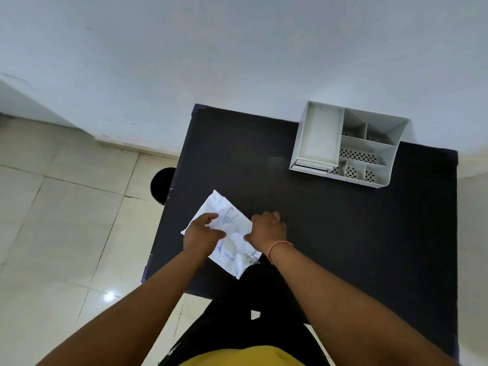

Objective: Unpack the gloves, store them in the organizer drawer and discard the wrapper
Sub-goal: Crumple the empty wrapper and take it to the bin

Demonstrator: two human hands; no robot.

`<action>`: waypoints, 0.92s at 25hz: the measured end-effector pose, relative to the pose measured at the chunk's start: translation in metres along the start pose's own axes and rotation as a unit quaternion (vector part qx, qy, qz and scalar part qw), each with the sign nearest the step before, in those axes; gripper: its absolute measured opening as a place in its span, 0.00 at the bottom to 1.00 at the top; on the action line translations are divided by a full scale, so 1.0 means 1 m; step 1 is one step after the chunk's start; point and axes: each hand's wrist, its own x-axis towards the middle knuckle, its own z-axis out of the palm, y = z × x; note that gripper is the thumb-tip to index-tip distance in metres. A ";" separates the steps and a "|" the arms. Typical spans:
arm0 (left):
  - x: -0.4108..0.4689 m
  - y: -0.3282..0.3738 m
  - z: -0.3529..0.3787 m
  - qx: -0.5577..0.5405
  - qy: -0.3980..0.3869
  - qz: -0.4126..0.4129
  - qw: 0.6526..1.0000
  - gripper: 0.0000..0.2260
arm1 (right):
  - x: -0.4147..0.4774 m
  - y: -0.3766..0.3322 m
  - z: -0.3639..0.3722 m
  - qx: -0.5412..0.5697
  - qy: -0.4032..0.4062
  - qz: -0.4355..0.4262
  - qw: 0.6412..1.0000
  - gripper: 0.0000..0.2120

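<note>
A white plastic glove packet (232, 233) with blue print lies crumpled near the front left of the black table (330, 233). My left hand (202, 235) rests on the packet's left side, fingers spread over it. My right hand (268, 228) pinches the packet's right edge. The gloves themselves are hidden inside the wrapper. The white desk organizer (348, 143) stands at the table's far right, its long drawer (318, 136) pulled open and bare inside.
A round black bin (161, 186) stands on the tiled floor just off the table's left edge. A white wall runs behind the table. The organizer's other compartments have perforated bottoms. An orange band circles my right wrist.
</note>
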 end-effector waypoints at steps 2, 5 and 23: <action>-0.011 -0.013 -0.002 0.035 -0.013 0.049 0.998 0.31 | -0.008 -0.002 -0.004 0.149 -0.052 -0.021 0.987 0.16; -0.039 -0.018 -0.004 -0.046 -0.055 0.091 0.993 0.36 | -0.033 -0.003 -0.026 0.474 -0.190 -0.028 0.859 0.15; -0.167 -0.034 -0.129 -0.573 -0.042 -0.019 0.818 0.09 | -0.173 -0.125 -0.082 0.535 -0.193 -0.238 0.787 0.25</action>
